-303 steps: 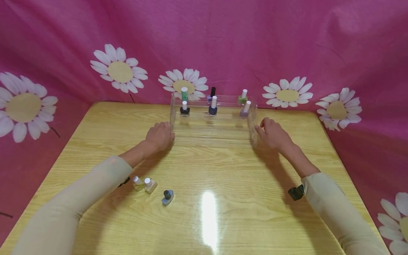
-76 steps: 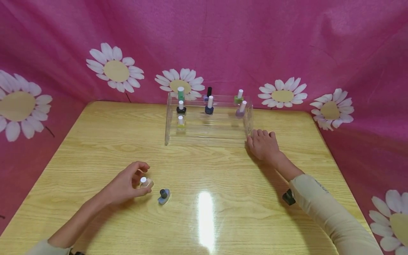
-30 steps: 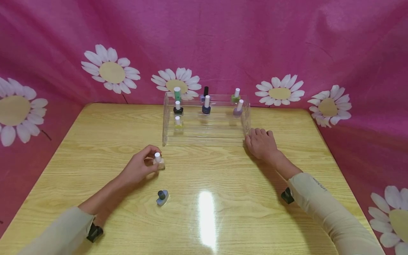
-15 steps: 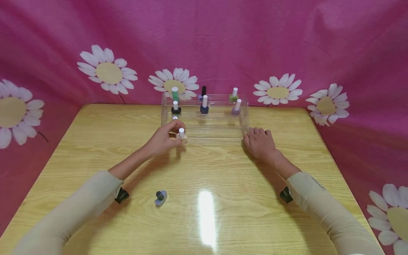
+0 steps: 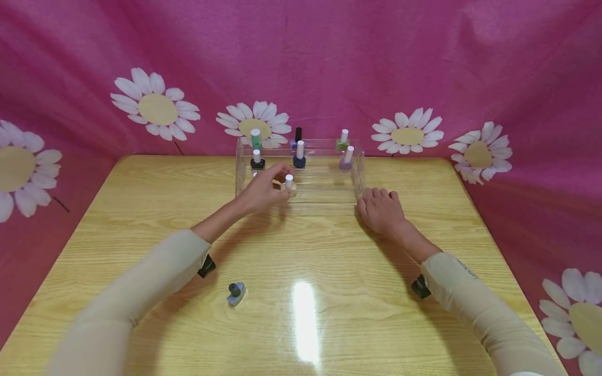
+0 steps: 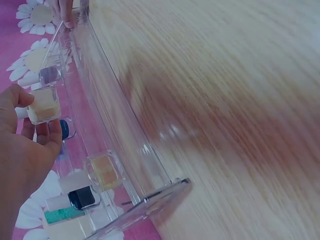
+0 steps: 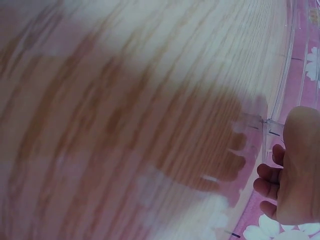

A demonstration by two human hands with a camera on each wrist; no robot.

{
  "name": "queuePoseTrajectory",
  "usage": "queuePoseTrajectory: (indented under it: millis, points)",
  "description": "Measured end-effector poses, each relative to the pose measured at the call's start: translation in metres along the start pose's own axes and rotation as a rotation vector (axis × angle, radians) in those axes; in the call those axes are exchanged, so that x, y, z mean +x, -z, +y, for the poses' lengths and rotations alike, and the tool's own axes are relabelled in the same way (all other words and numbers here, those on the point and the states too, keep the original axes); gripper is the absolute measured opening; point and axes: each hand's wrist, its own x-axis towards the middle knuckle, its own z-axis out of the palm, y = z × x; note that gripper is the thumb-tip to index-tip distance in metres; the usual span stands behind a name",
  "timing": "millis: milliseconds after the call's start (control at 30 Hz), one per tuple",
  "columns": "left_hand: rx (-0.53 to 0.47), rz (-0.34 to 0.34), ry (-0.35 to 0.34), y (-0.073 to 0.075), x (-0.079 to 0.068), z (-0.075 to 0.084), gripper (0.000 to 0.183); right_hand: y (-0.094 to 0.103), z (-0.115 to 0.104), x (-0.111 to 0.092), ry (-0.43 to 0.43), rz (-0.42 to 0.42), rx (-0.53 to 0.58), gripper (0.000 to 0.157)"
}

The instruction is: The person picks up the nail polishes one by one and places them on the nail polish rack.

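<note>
My left hand point(image 5: 265, 190) pinches a cream nail polish bottle point(image 6: 44, 106) with a white cap, raised in front of the clear tiered display rack point(image 5: 324, 196). My right hand point(image 5: 382, 211) grips the rack's right end panel low down, its fingers curled in the right wrist view. On the rack's lowest filled tier at left stands a yellow nail polish bottle point(image 6: 104, 171), mostly hidden behind my left hand in the head view. Above are a black bottle point(image 5: 257, 163), a dark blue bottle point(image 5: 299, 161) and a lilac bottle point(image 5: 346, 164).
At the rack's top stand a green bottle point(image 5: 255, 139), a black-capped purple bottle point(image 5: 298, 140) and an olive-green bottle point(image 5: 343, 142). A grey-blue bottle point(image 5: 236, 294) with a dark cap is on the wooden table point(image 5: 376, 313) near the front. A pink flowered cloth point(image 5: 329, 68) hangs behind.
The yellow bottle went onto the rack's left side. My left hand then took the cream bottle from the table and carried it forward and right to the rack. My right hand stays at the rack's end.
</note>
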Motion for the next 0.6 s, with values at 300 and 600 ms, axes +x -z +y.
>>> queuePoseTrajectory:
  millis: [300,600]
  points:
    - [0.006,0.004,0.022,-0.008,0.018,-0.005,0.032,0.002,-0.002,0.000,0.006,0.023,0.005,0.033]
    - [0.064,-0.003,-0.003,-0.012,0.031,-0.011,0.031,0.000,-0.001,0.000,-0.001,0.009,0.001,0.033]
